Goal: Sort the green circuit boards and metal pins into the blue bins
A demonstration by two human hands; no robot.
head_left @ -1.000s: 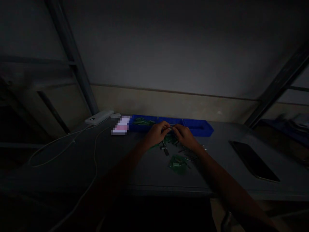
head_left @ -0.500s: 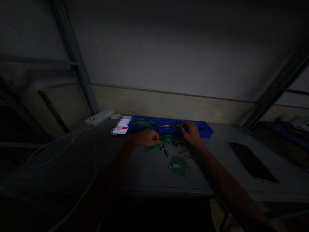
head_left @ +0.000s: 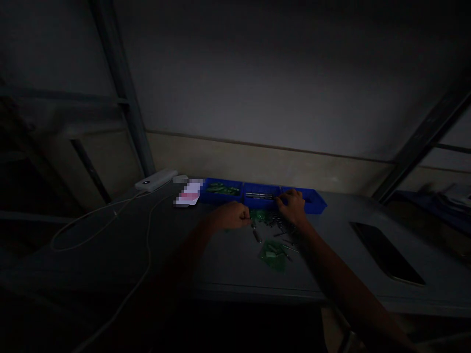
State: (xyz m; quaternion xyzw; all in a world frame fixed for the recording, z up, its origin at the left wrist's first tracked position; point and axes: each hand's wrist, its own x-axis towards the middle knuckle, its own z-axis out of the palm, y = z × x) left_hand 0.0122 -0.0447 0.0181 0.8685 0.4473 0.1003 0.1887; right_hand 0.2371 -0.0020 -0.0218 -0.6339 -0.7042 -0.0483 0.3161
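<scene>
The scene is very dark. My left hand (head_left: 232, 216) rests on the grey table (head_left: 228, 264), fingers curled closed beside a small green bag (head_left: 258, 214) and loose metal parts (head_left: 275, 226); what it grips is hidden. My right hand (head_left: 293, 204) reaches to the front edge of the blue tray (head_left: 316, 202), fingers bent down near the metal pins (head_left: 258, 195) in its middle compartment. Another green bag (head_left: 273, 252) lies nearer to me.
A white power bank (head_left: 156, 179) with a cable (head_left: 147, 235) sits at the back left, a pink-and-white card (head_left: 188, 194) beside it. A dark phone (head_left: 386, 252) lies flat on the right. Metal shelf posts stand at both sides.
My hands were together over the parts; the right hand has moved away to the blue tray, and the left hand has dropped to the table and closed.
</scene>
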